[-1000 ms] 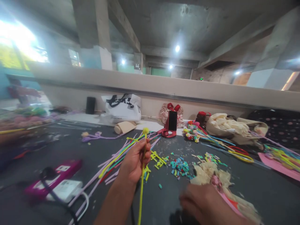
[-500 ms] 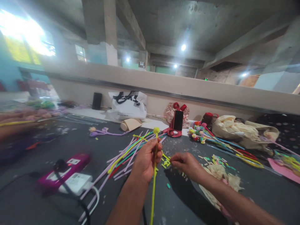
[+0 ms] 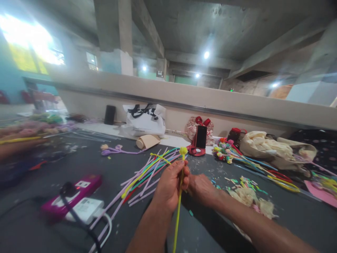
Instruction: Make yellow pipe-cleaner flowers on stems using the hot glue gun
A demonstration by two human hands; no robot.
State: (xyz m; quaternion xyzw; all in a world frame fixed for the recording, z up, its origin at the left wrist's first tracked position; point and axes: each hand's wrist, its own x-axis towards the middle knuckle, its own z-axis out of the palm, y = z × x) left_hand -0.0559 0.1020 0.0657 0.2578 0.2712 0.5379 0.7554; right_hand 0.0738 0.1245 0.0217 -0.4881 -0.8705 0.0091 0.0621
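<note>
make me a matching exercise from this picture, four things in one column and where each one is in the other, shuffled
Things:
1. yellow stick
2. phone
3. pink power strip
4. white bag

Places:
A. by the back wall, left of the phone
B. upright on a red stand
C. in the left hand
D. on the dark table, front left

Pairs: 1-C, 2-B, 3-D, 4-A

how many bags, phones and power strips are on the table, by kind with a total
white bag with black handles: 1
cream cloth bag: 1
red-handled patterned bag: 1
phone on red stand: 1
magenta power strip: 1
total: 5
</note>
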